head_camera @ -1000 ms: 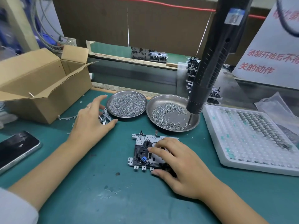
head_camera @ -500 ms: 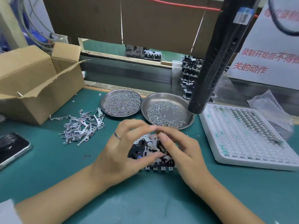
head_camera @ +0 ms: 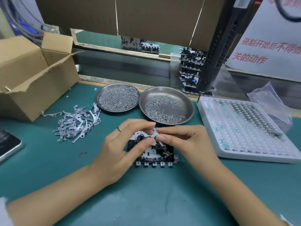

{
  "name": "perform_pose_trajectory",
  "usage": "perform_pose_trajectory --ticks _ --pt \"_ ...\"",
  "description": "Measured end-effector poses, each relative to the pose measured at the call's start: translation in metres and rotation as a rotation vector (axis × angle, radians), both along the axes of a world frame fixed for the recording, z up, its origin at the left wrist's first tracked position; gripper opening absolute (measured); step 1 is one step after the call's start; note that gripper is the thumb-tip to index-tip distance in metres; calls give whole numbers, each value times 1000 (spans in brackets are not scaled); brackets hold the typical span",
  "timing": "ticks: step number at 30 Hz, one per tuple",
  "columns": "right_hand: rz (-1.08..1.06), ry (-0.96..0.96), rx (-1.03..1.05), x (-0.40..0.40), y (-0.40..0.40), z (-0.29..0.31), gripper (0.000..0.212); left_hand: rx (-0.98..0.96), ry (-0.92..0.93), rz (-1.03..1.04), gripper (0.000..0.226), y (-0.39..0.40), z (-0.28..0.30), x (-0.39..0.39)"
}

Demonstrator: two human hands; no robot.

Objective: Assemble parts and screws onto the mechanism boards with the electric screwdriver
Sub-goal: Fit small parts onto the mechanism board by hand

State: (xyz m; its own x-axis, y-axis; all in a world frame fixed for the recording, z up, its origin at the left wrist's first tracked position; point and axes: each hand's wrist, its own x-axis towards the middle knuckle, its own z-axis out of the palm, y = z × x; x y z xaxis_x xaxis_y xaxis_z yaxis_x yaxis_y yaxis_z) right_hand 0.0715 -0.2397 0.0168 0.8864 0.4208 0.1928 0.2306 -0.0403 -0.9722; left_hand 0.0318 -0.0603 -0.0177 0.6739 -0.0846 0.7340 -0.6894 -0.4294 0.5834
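Both hands working together over the small black-and-silver mechanism board with its row of square metal tabs (head_camera: 154, 154), lying flat on the green matted bench (head_camera: 146, 201) at near centre. Left hand (head_camera: 120, 147), with a thin ring on one finger, curling its fingers and thumb over the board's far left part, fingertips meeting those of the right hand. Right hand (head_camera: 184, 142) pinching a thin, flat silver metal lever part (head_camera: 160, 144) between thumb and forefinger and pressing it down onto the board's top face.

Lying further left, a loose heap of stamped grey metal levers (head_camera: 76, 121), thin and angular. Sitting beyond the board, side by side and almost touching, two round shallow steel dishes: the left dish (head_camera: 117, 99) thickly filled with tiny shiny screws, the right dish (head_camera: 166, 105) holding a sparser scatter. Resting at right, a white plastic grid tray (head_camera: 244, 132) with small dark metal pieces in its far cells. Hanging at far right, the black ribbed barrel of the electric screwdriver (head_camera: 218, 51). Standing at far left, an open brown cardboard box (head_camera: 35, 75).

Compared with half a second ago, hands staying over the board in much the same pose, fingertips now closing tighter on the lever part.
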Motion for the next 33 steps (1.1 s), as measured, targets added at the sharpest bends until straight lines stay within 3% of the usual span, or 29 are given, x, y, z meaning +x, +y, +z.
perform_pose_trajectory --ticks 4,10,12,15,20,24,27,29,33 --pt "-24 -104 -192 2 -3 -1 17 -46 160 81 17 1 3 0" --pt "-18 -181 -252 0 -2 -3 16 -150 322 15 9 4 5 0" --pt "-84 -293 -294 0 -2 -3 16 -207 313 32 9 4 7 -1" --pt "-242 -371 -265 -3 3 -5 8 -103 109 140 7 3 9 -2" --pt "-130 54 31 -15 14 2 9 286 -340 270 5 1 6 -2" --pt "-89 252 197 -16 16 2 12 470 -428 303 5 1 1 -2" --pt "-123 279 231 -13 14 1 16 464 -342 243 17 0 2 0" --pt "-169 198 199 -7 9 0 22 394 -215 172 28 2 4 -1" --pt "-114 -92 -209 1 0 -2 26 324 6 153 31 8 7 -3"
